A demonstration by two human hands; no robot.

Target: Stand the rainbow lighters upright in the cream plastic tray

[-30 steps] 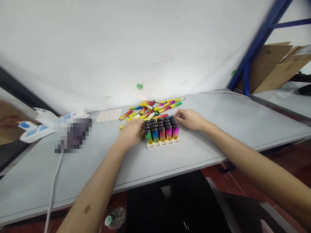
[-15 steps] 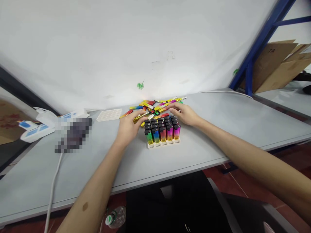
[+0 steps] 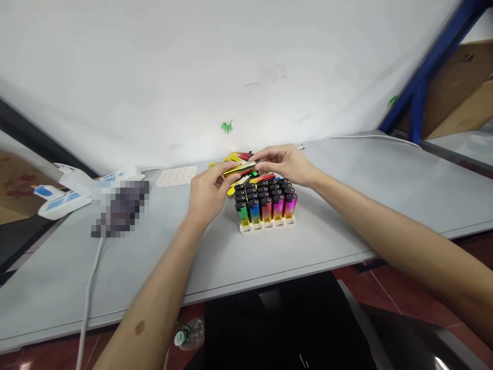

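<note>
A gold lighter [image 3: 239,169] is pinched at its left end by the fingers of my left hand [image 3: 210,192]. Its black top end lies between the thumb and fingers of my right hand [image 3: 287,165], which close on it. Just in front of both hands, a white holder [image 3: 268,226] carries rows of upright lighters with black tops; the front row shows green, blue, red and magenta bodies fading to gold. Behind the holder lies a loose pile of coloured lighters [image 3: 242,155], partly hidden by my hands.
An empty-looking white tray [image 3: 176,176] lies left of the pile. White power strips [image 3: 65,203], a pixelated dark object [image 3: 122,209] and a white cable [image 3: 91,288] are on the left. The wall [image 3: 246,67] rises behind the table.
My left hand has lifted the gold lighter off the pile. My right hand has moved left and closed on its black end. The view has shifted slightly.
</note>
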